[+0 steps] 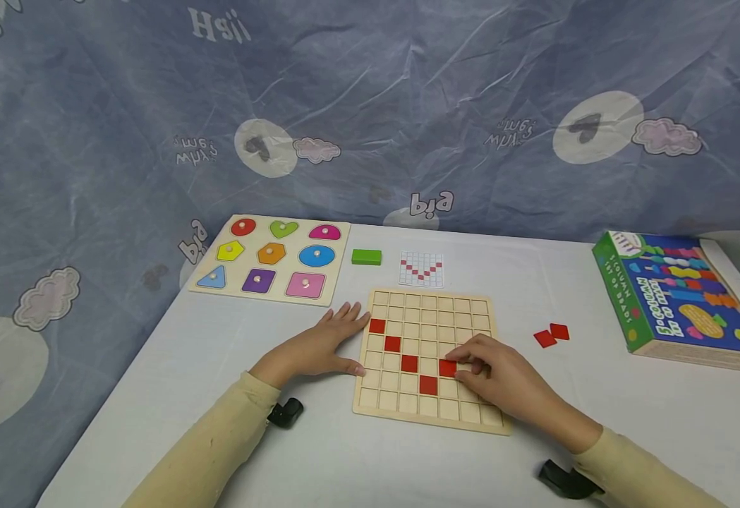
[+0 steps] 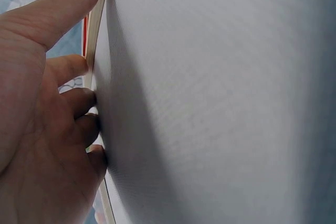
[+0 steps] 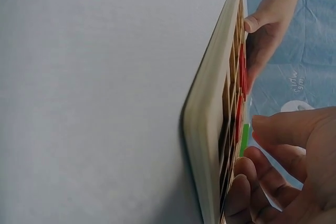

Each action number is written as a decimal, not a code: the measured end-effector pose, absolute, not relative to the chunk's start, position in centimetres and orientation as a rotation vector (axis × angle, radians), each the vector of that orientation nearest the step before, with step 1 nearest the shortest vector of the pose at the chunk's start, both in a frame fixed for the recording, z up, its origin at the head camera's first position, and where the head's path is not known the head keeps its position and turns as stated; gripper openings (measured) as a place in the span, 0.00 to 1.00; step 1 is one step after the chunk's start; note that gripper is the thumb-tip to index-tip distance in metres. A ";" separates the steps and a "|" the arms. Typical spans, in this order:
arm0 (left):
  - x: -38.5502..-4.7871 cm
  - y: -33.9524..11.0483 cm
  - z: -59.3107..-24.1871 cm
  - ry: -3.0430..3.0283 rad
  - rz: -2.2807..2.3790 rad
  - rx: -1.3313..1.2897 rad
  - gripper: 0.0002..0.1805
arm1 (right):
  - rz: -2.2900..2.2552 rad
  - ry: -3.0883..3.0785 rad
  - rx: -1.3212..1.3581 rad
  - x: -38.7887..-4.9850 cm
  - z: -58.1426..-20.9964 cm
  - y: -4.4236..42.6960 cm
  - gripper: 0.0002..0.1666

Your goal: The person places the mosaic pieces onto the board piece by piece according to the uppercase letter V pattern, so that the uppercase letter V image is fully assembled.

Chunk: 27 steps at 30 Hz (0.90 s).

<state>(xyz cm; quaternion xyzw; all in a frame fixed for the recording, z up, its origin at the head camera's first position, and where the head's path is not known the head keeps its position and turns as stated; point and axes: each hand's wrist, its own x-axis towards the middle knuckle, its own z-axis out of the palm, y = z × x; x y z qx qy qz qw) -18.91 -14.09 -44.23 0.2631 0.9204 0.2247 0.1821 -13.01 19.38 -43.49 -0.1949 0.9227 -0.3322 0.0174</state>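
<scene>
A wooden grid board (image 1: 433, 418) lies on the table, with several red square tiles set in its cells, among them a red tile (image 1: 428, 385) lowest in the pattern. My right hand (image 1: 503, 370) is over the board's right half, thumb and forefinger pinching a red tile (image 1: 447, 367) at a cell. In the right wrist view the board (image 3: 202, 129) is edge-on, and the pinched tile is mostly hidden by the fingers. With fingers spread, my left hand (image 1: 322, 346) rests against the board's left edge; the left wrist view shows its fingertips (image 2: 79, 100) along that edge.
Two loose red tiles (image 1: 552, 335) lie right of the board. Behind it are a small pattern card (image 1: 422, 269) and a green block (image 1: 366, 257). A shape puzzle board (image 1: 290, 298) sits at the back left, a bead-set box (image 1: 687, 296) at the right. A patterned cloth (image 1: 370, 106) hangs behind.
</scene>
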 end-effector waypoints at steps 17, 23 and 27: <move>-18.9 -14.2 -44.3 2.598 0.630 0.749 0.58 | -1.029 2.944 -0.590 -12.9 -43.0 22.4 0.16; -18.9 -14.2 -44.3 2.599 0.635 0.752 0.58 | -1.002 2.968 -0.553 -13.0 -42.5 23.6 0.16; -19.0 -14.2 -44.3 2.596 0.633 0.748 0.58 | -0.989 2.978 -0.541 -13.2 -42.5 24.6 0.17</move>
